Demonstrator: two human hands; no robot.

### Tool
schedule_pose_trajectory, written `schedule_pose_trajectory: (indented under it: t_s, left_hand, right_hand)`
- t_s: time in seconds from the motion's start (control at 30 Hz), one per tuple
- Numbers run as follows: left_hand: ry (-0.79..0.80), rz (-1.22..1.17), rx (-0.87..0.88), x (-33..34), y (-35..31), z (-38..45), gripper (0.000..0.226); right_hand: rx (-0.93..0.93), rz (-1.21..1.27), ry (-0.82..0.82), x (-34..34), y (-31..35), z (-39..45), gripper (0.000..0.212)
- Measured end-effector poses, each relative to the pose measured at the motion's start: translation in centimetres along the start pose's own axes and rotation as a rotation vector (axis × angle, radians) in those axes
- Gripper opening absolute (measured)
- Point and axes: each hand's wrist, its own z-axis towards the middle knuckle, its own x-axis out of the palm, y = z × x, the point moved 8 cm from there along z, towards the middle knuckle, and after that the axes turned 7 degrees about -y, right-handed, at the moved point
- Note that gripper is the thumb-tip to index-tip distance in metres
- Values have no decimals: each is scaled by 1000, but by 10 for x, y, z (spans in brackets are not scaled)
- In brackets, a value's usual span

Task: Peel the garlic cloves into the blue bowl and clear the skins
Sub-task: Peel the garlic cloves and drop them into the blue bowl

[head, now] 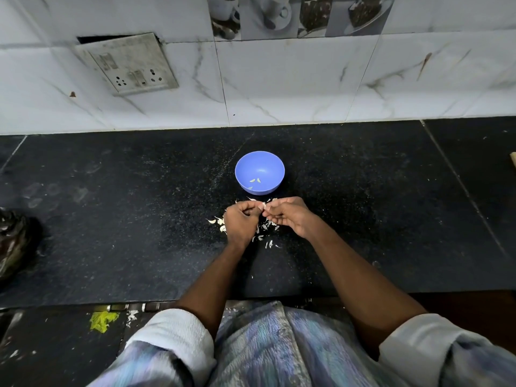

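I am pinching a small pale garlic clove [263, 205] between my left hand [240, 222] and right hand [287, 216], both sets of fingers curled on it. I am working just short of the round blue plastic bowl [259, 172], so peeled cloves drop in easily while the papery white skins [265, 229] are falling beneath my grip.

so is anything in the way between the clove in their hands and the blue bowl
Nothing visible blocks it. Both hands, left hand and right hand, pinch the garlic clove just in front of the blue bowl. Only loose garlic skins lie flat on the black counter between them, and the bowl's mouth is open.
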Motion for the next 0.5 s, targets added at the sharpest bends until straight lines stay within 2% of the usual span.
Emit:
schedule_pose_trajectory:
  t_s: [0.13,0.27,0.5]
  left_hand:
    - [-35,23,34,-4,-5,-3,2]
    - [-79,63,139,-8,-16,-6,6]
    - [-119,124,254,-7,-25,-11,6]
  right_hand:
    - [18,-61,1,1,-2,2,11]
    - [34,-94,-16,2,-5,4,11]
    - [180,59,-50,7,-14,4,13]
